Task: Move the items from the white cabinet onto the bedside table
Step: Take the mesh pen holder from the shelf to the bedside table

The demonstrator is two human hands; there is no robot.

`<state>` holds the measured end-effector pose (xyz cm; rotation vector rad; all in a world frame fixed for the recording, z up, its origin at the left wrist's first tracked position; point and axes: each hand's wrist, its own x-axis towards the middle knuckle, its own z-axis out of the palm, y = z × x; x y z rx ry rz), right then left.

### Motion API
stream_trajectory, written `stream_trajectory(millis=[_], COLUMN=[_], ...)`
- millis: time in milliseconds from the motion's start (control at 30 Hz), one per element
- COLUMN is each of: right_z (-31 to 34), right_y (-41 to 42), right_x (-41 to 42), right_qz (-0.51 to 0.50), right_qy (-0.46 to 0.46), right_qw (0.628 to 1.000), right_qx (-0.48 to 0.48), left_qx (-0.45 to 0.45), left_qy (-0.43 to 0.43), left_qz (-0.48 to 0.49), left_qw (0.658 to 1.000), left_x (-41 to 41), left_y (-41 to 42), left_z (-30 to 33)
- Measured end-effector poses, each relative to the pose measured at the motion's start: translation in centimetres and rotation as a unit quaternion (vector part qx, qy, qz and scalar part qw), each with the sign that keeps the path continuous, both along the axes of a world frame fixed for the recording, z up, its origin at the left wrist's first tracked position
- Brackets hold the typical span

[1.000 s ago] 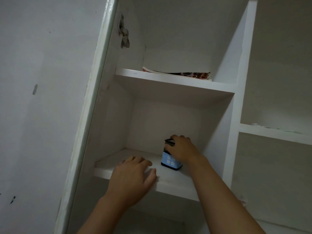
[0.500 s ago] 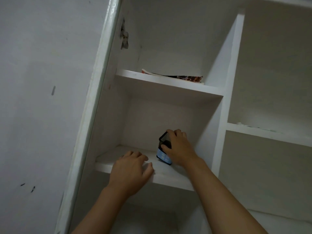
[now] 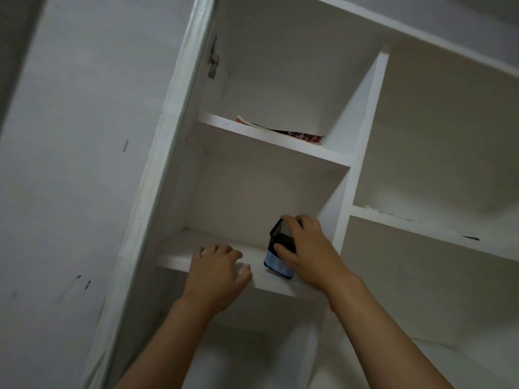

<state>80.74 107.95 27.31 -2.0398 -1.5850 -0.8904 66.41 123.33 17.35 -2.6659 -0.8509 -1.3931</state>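
**Box coming off the lower shelf**

Box [image 3: 279,252], black on top with a blue band at its foot, stands tilted on the lower shelf [image 3: 179,255] of the white cabinet [image 3: 365,141], near that shelf's right end and close to its front edge. The right hand [image 3: 307,255] grips it from the right side, thumb across the black face and the other fingers curled over the top. Its lower corner seems to touch the board, though the contact is hard to make out.

The left hand [image 3: 217,272] rests on the shelf's front edge, left of the box and apart from it, fingers loosely bent on the board and holding nothing.

1 more item, a flat patterned packet [image 3: 295,133], lies on the upper shelf [image 3: 216,120] near its right end. The bedside table is not in view.

To finish this pick well, the grip likely wants to stay firm on both faces before the box leaves the board, since a tilted box held mostly from 1 side can swivel. Lifting it straight toward the front edge should keep it off the upright panel just to its right. The left hand can steady the body against the shelf, or come under the box once it is out.
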Motion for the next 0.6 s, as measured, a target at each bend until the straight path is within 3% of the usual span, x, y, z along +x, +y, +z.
stream_trajectory(millis=[167, 600], right_z=[-0.8, -9.7], right_y=[-3.6, -13.1], right_x=[-2.1, -3.4], right_qz=[0.016, 0.126], right_qy=[-0.02, 0.025], right_qw=[1.0, 0.992], right_qx=[0.017, 0.006], left_qx=[-0.008, -0.052], left_qy=[-0.006, 0.087], left_qz=[-0.015, 0.095], left_qw=[1.0, 0.99], left_x=[-2.9, -11.4], left_y=[-4.0, -16.8], left_z=[-1.7, -6.5])
